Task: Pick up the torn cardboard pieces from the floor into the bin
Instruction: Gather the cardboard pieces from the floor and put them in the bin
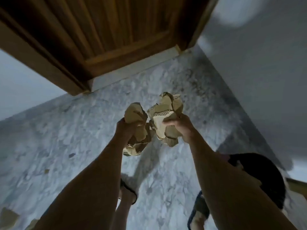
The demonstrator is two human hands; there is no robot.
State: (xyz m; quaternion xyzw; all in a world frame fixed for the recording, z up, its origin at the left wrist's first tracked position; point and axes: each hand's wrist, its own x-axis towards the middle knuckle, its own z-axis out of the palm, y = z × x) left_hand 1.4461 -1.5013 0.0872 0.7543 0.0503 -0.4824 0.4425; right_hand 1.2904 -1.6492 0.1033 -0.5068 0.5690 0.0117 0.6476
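Both arms reach forward above the marble floor. My left hand (123,128) is closed around a bundle of torn brown cardboard pieces (135,113) that also hangs below the fist. My right hand (180,126) grips a second, larger wad of torn cardboard pieces (167,105). The two bundles almost touch in the middle of the view. A dark round bin (264,176) stands at the lower right, mostly hidden behind my right forearm. More cardboard scraps (8,216) lie on the floor at the bottom left corner.
A wooden door (108,30) in its frame stands straight ahead. A white wall (257,63) runs along the right. My feet in sandals (127,191) stand on the grey marble floor (66,138) below my arms. A tiny scrap (46,170) lies left.
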